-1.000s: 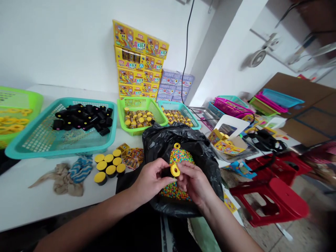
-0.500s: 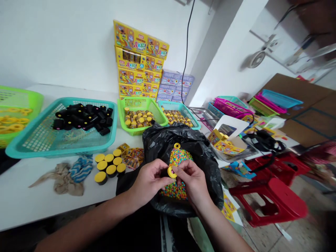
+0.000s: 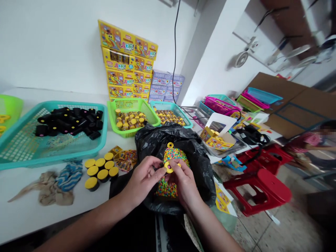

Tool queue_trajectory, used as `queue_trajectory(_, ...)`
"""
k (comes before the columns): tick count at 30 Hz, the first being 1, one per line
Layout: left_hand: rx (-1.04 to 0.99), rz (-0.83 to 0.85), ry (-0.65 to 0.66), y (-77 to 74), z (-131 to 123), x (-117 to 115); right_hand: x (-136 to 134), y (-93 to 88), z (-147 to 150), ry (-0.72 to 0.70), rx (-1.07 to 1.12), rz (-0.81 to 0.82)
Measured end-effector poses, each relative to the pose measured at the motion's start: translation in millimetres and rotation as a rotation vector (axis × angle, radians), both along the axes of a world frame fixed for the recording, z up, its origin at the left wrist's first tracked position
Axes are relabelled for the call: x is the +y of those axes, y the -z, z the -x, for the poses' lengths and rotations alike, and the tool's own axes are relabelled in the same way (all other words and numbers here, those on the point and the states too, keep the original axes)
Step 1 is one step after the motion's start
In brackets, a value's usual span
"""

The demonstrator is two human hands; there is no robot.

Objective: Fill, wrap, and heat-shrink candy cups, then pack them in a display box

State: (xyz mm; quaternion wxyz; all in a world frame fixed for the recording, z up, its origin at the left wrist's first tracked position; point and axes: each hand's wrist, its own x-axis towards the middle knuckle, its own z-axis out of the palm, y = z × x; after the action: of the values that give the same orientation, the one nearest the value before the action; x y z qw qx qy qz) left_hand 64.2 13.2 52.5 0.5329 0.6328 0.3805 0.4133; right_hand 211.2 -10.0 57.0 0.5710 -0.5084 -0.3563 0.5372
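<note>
- The left hand (image 3: 143, 178) and the right hand (image 3: 183, 182) meet over the lap, fingers narrowed to a pinch; both hold one yellow cap (image 3: 168, 167) between thumb and fingertips
- The yellow cap is small, round and flat, bright yellow with a darker spot at its middle, tilted with its face up toward the camera; fingers cover its lower edge, so I cannot tell whether anything sits under it
- It hangs just above the open mouth of a black bag (image 3: 202, 164), which is filled with small coloured beads (image 3: 175, 154) in yellow, green, pink and blue
- A second yellow ring (image 3: 170, 145) lies on the beads at the far side of the bag's mouth
- Left of the bag, on the white table (image 3: 26, 210), stand capped cups (image 3: 101, 169), black with yellow tops, close together; printed packets (image 3: 123, 159) lie just beyond them and a crumpled cloth (image 3: 49, 182) lies further left
- Right of the bag, a red stool (image 3: 259, 189) stands on the floor
- Further back, a teal basket (image 3: 52, 157) holds black cups (image 3: 68, 120) without tops; a green basket (image 3: 136, 132) and a smaller teal basket (image 3: 183, 113) hold finished pieces
- Against the wall, yellow boxes (image 3: 126, 66) are stacked high, lilac boxes (image 3: 168, 82) beside them, and a black cable (image 3: 174, 52) hangs down the wall
</note>
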Motion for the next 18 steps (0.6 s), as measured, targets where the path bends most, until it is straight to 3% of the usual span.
queue_trajectory(4,-0.087,0.281,0.189,-7.5,-5.1,0.2,-0.7,-5.7,4.5,0.03,-0.076,-0.074)
queue_trajectory(14,-0.327,0.487,0.131,-5.6,-18.4,-10.2,-1.1,4.8,14.9,0.109,0.038,-0.103)
queue_trajectory(18,-0.35,0.467,0.145,-4.2,-14.9,-5.2,-2.8,2.0,3.5,-0.028,0.081,-0.088)
